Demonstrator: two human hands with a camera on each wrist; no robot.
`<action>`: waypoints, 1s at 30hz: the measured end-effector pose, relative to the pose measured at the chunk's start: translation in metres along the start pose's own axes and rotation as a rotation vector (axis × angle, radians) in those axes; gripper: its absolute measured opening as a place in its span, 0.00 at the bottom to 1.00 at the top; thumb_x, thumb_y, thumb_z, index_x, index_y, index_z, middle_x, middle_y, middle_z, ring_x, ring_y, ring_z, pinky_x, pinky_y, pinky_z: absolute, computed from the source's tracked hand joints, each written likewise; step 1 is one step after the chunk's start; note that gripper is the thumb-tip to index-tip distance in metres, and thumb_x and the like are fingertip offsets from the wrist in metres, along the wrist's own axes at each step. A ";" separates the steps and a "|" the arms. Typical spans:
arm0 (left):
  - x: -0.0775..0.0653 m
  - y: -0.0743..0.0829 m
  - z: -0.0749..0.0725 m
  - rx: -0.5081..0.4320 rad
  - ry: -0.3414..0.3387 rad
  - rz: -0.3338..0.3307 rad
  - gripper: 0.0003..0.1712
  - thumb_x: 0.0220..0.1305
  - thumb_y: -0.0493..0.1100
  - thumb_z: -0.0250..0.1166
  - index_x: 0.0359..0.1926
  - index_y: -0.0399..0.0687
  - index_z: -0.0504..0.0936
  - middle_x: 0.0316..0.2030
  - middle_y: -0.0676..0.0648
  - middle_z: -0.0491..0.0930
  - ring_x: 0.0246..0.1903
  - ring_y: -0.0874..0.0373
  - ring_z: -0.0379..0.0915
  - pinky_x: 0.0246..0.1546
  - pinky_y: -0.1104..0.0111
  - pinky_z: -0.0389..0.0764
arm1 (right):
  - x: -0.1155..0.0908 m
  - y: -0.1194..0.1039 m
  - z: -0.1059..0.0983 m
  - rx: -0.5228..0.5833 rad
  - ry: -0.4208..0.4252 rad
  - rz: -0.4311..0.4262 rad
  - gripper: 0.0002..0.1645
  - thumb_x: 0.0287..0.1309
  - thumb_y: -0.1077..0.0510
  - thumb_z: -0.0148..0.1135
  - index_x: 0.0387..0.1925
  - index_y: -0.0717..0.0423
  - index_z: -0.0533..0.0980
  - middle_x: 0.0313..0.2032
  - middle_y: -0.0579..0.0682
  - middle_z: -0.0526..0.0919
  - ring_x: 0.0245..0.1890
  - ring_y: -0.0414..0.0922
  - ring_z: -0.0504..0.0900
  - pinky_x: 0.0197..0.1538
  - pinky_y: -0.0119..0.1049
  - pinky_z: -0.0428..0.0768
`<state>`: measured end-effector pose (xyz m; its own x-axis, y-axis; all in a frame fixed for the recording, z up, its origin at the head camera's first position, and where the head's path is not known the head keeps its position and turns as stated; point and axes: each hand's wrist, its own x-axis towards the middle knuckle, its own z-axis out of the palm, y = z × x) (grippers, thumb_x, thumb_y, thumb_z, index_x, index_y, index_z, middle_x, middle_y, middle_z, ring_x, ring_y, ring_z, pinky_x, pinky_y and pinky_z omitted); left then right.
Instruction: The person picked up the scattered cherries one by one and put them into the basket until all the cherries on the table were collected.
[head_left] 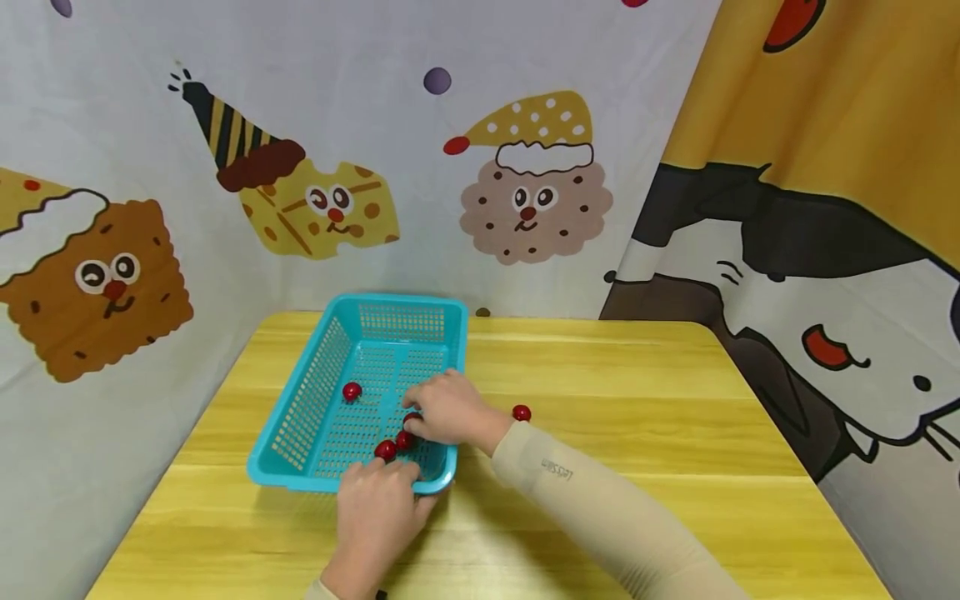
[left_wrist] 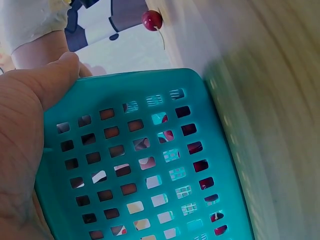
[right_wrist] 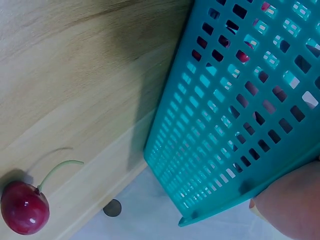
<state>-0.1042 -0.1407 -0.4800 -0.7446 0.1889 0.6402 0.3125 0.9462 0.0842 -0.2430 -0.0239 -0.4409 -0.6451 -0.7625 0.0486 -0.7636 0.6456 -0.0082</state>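
Note:
A turquoise plastic basket (head_left: 300, 483) with slotted walls stands on the table, a few red cherries (head_left: 352, 392) on its floor. My left hand (head_left: 378, 508) grips the near rim at the right, fingers hooked over the edge and thumb outside below it. Over the right wall reaches my right hand (head_left: 446, 408), its bent fingers and thumb around a dark red cherry (head_left: 412, 417), which they partly cover. Just in front of that hand, two more cherries lie close together near the front wall. In the right wrist view the slotted wall (right_wrist: 215, 125) hides most of the fingers.
One loose cherry (head_left: 522, 412) with a green stem lies on the wooden table (head_left: 637, 392), right of the basket and beyond the right forearm. A printed cartoon cloth (head_left: 420, 275) hangs behind the table's far edge. A beige sleeve (head_left: 592, 500) covers my right forearm.

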 end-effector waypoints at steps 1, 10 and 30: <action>0.000 0.000 0.000 0.002 -0.004 0.001 0.24 0.43 0.63 0.74 0.13 0.51 0.76 0.12 0.53 0.74 0.13 0.55 0.64 0.15 0.63 0.60 | 0.000 0.000 0.000 0.002 0.000 0.001 0.19 0.62 0.39 0.62 0.50 0.41 0.83 0.39 0.36 0.85 0.41 0.39 0.77 0.47 0.41 0.71; -0.001 -0.002 0.000 0.016 -0.035 -0.001 0.23 0.42 0.62 0.74 0.14 0.51 0.77 0.13 0.53 0.75 0.13 0.55 0.65 0.16 0.63 0.63 | -0.002 -0.003 -0.002 0.021 0.004 0.005 0.18 0.62 0.39 0.62 0.49 0.41 0.83 0.40 0.36 0.85 0.40 0.39 0.77 0.46 0.40 0.71; -0.001 -0.001 0.003 0.006 -0.009 0.002 0.24 0.42 0.62 0.73 0.13 0.52 0.74 0.11 0.55 0.72 0.12 0.57 0.63 0.14 0.65 0.59 | -0.031 0.063 -0.036 0.343 0.223 0.061 0.23 0.69 0.44 0.57 0.55 0.54 0.78 0.52 0.46 0.80 0.49 0.42 0.76 0.52 0.42 0.78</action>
<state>-0.1051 -0.1416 -0.4830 -0.7493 0.1926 0.6336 0.3104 0.9473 0.0790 -0.2704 0.0421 -0.4069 -0.6968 -0.6713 0.2528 -0.7128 0.6086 -0.3486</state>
